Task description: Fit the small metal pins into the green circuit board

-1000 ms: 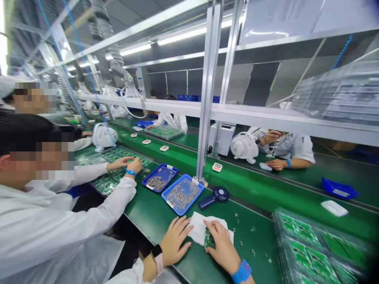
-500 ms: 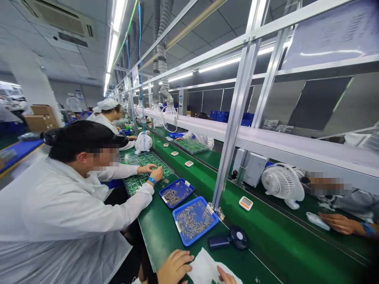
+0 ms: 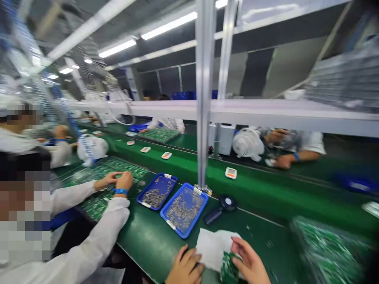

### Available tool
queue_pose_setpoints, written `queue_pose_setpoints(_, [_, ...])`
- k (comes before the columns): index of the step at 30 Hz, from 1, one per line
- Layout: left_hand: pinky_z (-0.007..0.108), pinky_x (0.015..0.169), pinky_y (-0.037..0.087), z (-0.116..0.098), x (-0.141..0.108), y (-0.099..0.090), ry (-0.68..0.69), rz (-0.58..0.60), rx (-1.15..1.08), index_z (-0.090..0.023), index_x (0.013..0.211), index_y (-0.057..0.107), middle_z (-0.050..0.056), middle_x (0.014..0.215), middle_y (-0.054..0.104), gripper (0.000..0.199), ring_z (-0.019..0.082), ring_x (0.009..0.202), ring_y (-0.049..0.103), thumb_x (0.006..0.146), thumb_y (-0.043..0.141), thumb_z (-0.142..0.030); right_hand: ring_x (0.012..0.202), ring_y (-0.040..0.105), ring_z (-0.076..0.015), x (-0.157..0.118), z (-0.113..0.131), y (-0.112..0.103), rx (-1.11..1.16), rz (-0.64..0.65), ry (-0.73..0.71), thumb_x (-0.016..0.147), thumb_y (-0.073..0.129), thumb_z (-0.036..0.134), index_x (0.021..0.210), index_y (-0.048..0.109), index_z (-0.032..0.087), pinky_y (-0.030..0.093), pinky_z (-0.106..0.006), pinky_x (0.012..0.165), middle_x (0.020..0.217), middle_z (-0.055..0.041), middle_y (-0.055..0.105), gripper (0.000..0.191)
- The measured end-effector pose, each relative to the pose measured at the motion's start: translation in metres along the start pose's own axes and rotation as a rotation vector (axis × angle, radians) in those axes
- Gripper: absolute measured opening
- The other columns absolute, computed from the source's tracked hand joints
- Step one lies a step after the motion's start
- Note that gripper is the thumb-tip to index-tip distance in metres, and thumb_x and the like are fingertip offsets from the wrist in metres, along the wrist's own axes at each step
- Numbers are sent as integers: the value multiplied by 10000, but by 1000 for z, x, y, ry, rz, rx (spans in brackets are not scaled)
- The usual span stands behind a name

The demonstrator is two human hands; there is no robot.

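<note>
A green circuit board (image 3: 229, 268) sits at the bottom edge of the view, against the lower right of a white cloth (image 3: 214, 248). My right hand (image 3: 250, 262) is beside it, with the fingers curled against the board's right edge. My left hand (image 3: 186, 266) rests on the green bench (image 3: 142, 244) at the cloth's left side, touching neither cloth nor board as far as I can see. Motion blur softens both hands, and the bottom of the board is cut off by the frame.
Two blue trays of small parts (image 3: 184, 210) stand beyond my hands, next to a dark handheld fan (image 3: 220, 210). A bagged stack of green boards (image 3: 328, 248) lies to the right. A co-worker's hands (image 3: 118, 181) work over boards on the left.
My view has swung back down and toward the bench compared with half a second ago. Both hands now show more fully, and the board shows between them at the cloth's lower edge.
</note>
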State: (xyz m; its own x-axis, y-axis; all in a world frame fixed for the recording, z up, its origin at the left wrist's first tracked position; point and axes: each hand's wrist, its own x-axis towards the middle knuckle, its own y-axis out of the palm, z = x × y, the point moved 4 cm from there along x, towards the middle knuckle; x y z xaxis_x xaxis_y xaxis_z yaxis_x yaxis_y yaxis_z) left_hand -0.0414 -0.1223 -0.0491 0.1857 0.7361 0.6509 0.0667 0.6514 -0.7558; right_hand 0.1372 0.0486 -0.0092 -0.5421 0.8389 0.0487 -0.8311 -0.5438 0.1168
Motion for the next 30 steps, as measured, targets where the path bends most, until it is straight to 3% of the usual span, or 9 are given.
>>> queue_pose_setpoints(2, [459,1085,347,-3,6,-13,25,126,-32,-265,1186,636,42,1176,690,363,248,1147,581,827,585,-255,865,647,-215,0,9,-3,89,-2,-5,608,828,468,1066,694,245,534,-353,827,886,-68,665,528])
queue_pose_setpoints(6, [448,1122,246,-2,17,-36,37,233,-46,-257,1227,600,35,1243,655,389,237,1202,536,849,554,-180,848,582,-151,7,23,-12,251,-78,-47,630,836,332,1109,663,246,490,-280,796,885,-22,609,517])
queue_pose_setpoints(14, [474,1091,273,-5,21,-48,-59,145,-100,-162,1172,602,82,1062,713,318,237,1034,614,857,562,-159,825,533,-123,8,30,-17,345,-96,-22,624,807,215,1115,629,243,446,-234,711,905,3,557,523])
queue_pose_setpoints(17, [493,1088,285,-6,23,-59,-64,81,-184,-181,1175,613,85,1071,710,348,249,1038,617,831,592,-131,810,528,-121,7,30,-15,346,-91,-2,635,796,210,1117,622,246,447,-238,692,913,6,549,513])
queue_pose_setpoints(19, [476,1066,329,-6,34,-63,-140,73,-353,-220,1155,634,65,1086,706,339,246,1035,619,824,620,-147,793,526,-116,6,30,-13,349,-85,13,648,788,205,1113,623,244,446,-238,684,901,9,545,496])
queue_pose_setpoints(22, [422,983,451,1,65,-52,-488,132,-849,-251,1070,665,55,1129,673,217,236,1048,611,855,644,-273,768,525,-110,6,29,-11,357,-74,19,644,795,202,1098,632,234,440,-237,676,866,14,545,483])
queue_pose_setpoints(26, [422,877,535,-4,114,-23,-550,185,-1031,-189,1190,587,94,1232,597,314,213,1034,614,926,558,-355,736,521,-98,10,27,-16,371,-117,2,602,824,203,1044,654,226,434,-232,664,823,25,551,474])
queue_pose_setpoints(30, [410,865,539,-16,142,12,-571,224,-1193,-193,1196,585,84,1223,599,325,226,1047,614,909,588,-347,703,523,-90,12,28,-21,378,-152,-7,596,827,209,1034,656,226,434,-229,643,802,32,558,471])
